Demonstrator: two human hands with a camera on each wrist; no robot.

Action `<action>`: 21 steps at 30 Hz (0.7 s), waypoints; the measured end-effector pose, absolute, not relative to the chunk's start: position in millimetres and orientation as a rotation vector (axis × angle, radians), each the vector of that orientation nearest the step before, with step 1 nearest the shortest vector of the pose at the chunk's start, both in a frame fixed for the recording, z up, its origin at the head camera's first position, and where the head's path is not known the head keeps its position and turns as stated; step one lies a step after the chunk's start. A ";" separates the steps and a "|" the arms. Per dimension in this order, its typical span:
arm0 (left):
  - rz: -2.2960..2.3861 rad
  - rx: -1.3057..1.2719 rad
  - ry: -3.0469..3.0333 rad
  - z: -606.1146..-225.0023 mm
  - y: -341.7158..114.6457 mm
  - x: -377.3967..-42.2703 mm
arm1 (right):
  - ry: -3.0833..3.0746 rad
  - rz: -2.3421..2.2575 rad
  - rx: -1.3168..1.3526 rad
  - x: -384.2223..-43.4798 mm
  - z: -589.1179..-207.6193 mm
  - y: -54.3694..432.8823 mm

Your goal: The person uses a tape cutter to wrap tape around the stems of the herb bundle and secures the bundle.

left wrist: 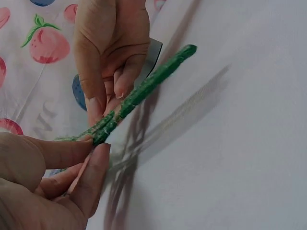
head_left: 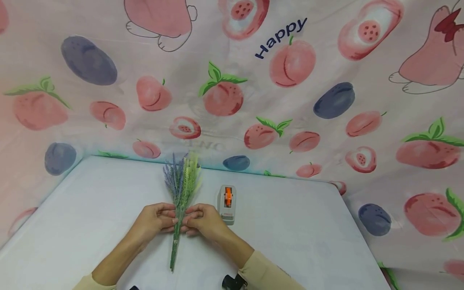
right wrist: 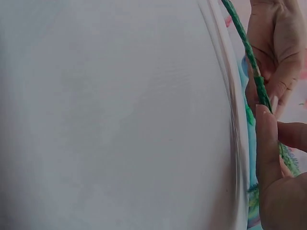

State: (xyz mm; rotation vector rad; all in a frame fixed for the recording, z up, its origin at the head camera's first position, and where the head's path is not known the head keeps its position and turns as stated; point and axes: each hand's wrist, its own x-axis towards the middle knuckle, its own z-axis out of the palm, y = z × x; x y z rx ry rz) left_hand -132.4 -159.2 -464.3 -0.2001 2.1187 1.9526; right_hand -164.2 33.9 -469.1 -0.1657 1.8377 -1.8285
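Observation:
A bunch of artificial flowers [head_left: 177,193] with purple and yellow-green heads stands up between both hands, heads toward the back of the table. Its green stems [left wrist: 153,84] are gathered together and run down past the fingers. On the left side, my left hand [head_left: 156,220] pinches the stems with thumb and fingertips; up close it is the lower hand [left wrist: 53,187] in the left wrist view. From the other side my right hand [head_left: 204,220] pinches them at about the same height, its thumb [right wrist: 267,139] lying along the stems in the right wrist view.
A grey tape dispenser [head_left: 226,204] with an orange roll stands just beyond my right hand on the white table [head_left: 301,225]. Behind the table hangs a pink fruit-print cloth [head_left: 253,96]. A small black object [head_left: 234,282] is near the right sleeve at the bottom edge.

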 end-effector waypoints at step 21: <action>1.729 -0.124 2.240 -461.5 -169.0 -133.3 | 1.743 -1.644 -0.264 -159.8 -461.0 44.8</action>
